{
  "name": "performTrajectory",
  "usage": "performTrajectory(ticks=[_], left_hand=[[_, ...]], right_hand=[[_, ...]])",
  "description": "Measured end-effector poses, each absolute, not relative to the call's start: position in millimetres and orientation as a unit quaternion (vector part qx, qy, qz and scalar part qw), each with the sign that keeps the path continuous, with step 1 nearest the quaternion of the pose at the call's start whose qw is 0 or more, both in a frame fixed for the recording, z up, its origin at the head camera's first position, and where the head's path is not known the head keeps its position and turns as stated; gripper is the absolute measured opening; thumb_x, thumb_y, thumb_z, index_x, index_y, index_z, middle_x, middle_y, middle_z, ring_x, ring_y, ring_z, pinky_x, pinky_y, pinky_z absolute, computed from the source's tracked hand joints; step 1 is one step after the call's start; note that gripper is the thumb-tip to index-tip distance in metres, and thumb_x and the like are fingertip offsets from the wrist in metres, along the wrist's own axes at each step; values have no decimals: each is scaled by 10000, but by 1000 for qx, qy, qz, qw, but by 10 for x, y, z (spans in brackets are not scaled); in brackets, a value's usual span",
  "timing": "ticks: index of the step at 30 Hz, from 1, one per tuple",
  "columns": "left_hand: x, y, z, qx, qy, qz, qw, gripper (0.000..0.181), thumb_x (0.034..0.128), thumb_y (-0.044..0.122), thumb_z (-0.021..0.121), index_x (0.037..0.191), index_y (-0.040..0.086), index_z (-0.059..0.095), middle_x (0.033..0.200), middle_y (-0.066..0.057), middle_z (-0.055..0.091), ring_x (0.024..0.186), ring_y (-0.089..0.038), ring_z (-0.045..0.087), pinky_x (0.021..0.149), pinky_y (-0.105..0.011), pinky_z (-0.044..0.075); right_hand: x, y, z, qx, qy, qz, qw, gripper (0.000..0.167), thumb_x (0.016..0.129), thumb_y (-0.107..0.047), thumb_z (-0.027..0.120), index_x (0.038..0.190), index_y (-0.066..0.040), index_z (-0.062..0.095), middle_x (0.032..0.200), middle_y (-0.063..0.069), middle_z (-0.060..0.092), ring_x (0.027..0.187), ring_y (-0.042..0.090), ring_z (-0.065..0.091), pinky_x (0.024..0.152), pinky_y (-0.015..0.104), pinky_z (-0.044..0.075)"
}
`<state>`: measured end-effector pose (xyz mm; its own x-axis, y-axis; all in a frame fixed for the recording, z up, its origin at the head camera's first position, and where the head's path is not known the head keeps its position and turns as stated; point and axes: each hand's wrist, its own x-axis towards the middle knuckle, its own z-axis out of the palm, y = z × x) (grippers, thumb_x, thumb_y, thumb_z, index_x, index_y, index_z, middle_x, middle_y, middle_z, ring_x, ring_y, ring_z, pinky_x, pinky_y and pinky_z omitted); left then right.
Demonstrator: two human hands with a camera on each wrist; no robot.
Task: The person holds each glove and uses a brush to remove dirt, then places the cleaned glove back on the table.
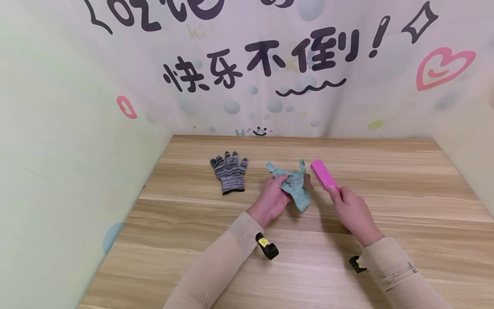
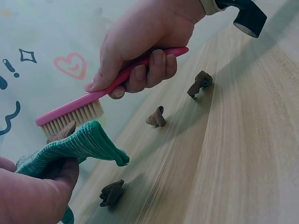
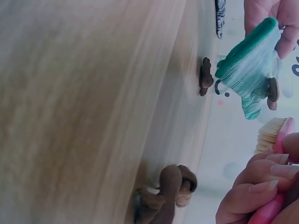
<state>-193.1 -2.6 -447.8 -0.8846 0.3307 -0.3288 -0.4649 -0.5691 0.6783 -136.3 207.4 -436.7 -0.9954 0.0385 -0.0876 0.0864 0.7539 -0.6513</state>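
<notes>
My left hand (image 1: 272,199) pinches a light green knitted glove (image 1: 297,191), its fingers hanging loose, just above the table. A brown, wrinkled lump (image 2: 62,132) lies against the glove's upper side; its kind is unclear. In my right hand (image 1: 353,212) is a pink brush (image 1: 324,174), gripped by its handle with the thumb along it. In the left wrist view, its pale bristles (image 2: 70,119) point down at the brown lump and are close to it or touching. The right wrist view shows the bristles a little apart from the glove.
A grey and black knitted glove (image 1: 231,174) lies flat at the left of the wooden table (image 1: 308,266). More brown lumps (image 2: 156,116) appear on the wood in the wrist views. Behind stands a printed cloth wall (image 1: 251,107). Black straps hang from both wrists.
</notes>
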Motion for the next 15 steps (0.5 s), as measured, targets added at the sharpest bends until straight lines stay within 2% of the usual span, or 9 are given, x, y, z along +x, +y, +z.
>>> performTrajectory(ticks=[6,15], left_hand=[[-1913,-18,-4477,-78,402,884,227,521,1043,143,445,1523,-20,322,1465,-155,527,1395,-245,478,1204,-425,381],[-1872,1,-4484,-64,410,882,222,385,1017,123,512,1378,-10,506,1430,-149,573,1374,-265,516,1188,-396,410]], right_hand=[[-1363,2031,-4318,28,937,-347,11,650,1069,-558,278,1004,18,571,710,81,463,613,222,439,526,314,385],[-1357,1866,-4195,9,930,-368,8,661,1064,-567,296,1073,30,580,722,88,479,619,219,447,521,311,405]])
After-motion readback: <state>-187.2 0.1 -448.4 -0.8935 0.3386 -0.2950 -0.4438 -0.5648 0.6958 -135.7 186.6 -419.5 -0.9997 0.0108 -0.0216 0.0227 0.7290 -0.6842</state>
